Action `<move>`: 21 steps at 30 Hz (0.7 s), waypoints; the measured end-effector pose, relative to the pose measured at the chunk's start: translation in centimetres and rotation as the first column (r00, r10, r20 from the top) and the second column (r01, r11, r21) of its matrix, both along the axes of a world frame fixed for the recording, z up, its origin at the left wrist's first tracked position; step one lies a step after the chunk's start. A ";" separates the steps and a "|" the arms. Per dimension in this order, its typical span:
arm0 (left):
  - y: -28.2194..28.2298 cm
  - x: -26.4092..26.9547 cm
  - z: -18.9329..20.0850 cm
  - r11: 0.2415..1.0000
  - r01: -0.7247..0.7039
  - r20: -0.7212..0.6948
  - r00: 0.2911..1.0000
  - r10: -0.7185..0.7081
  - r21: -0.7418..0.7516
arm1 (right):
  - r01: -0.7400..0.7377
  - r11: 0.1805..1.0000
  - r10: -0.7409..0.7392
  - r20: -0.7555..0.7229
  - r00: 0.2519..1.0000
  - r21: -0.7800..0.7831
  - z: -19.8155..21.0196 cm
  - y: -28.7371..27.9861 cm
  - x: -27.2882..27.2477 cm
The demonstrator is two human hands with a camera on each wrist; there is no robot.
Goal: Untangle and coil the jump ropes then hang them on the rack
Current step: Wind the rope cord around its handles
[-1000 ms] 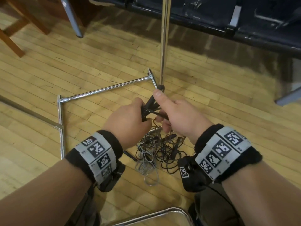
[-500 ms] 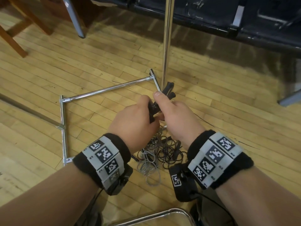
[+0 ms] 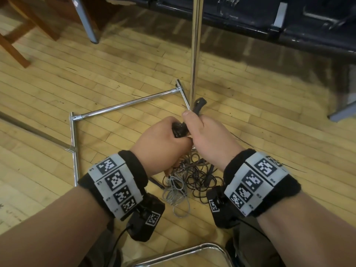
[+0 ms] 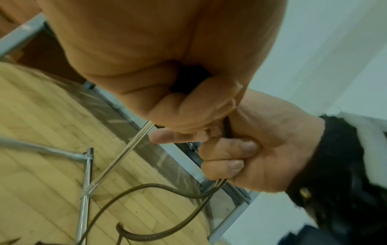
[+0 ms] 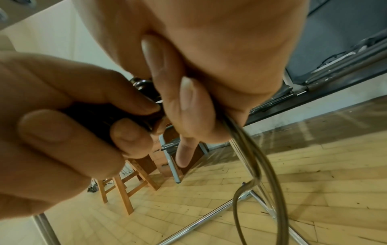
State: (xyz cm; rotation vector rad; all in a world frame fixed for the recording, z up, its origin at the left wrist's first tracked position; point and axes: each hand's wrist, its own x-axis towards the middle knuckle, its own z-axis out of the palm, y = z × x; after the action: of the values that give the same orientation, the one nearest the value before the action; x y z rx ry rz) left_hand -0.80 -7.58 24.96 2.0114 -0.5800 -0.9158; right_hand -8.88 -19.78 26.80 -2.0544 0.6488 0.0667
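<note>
A tangle of black and grey jump ropes (image 3: 189, 179) lies on the wooden floor below my hands. My left hand (image 3: 163, 143) grips a black rope handle (image 3: 179, 130), fingers curled round it. My right hand (image 3: 206, 135) grips another black handle (image 3: 199, 105) and dark cord (image 5: 249, 149) that hangs down from its fist. Both fists touch above the heap. In the left wrist view the cord (image 4: 146, 187) loops toward the floor. The chrome rack (image 3: 195, 47) rises as an upright pole just beyond my hands, its base bars (image 3: 127, 104) flat on the floor.
Dark benches (image 3: 269, 20) run along the back. A wooden stool (image 3: 17, 35) and a grey metal leg (image 3: 86, 22) stand at the far left. A chrome chair rail (image 3: 183, 253) sits close to my knees. A grey leg (image 3: 341, 112) shows at the right.
Both hands have lifted a little and drawn closer together. The right hand's handle now points up beside the rack pole, and the rope strands rise off the heap.
</note>
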 end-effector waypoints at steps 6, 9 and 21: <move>0.7 1.3 0.1 0.988 -0.104 -0.289 0.955 0.068 -0.113 | -0.092 0.995 0.092 0.016 0.996 0.038 0.3 -0.9 -0.2; 1.0 1.6 0.5 0.979 -0.096 -0.480 0.877 -0.003 -0.181 | -0.118 0.990 0.115 0.033 0.993 0.079 0.5 -1.7 -0.2; 0.6 0.3 0.5 0.997 -0.006 -0.361 0.933 -0.020 -0.072 | 0.204 0.979 -0.204 0.055 0.977 0.005 -1.1 -1.7 -0.3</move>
State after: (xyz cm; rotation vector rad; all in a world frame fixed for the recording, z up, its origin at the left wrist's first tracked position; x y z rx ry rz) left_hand -0.49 -7.01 25.47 1.7189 -0.4066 -1.2170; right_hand -9.15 -21.51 25.73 -1.9720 0.8214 -0.1089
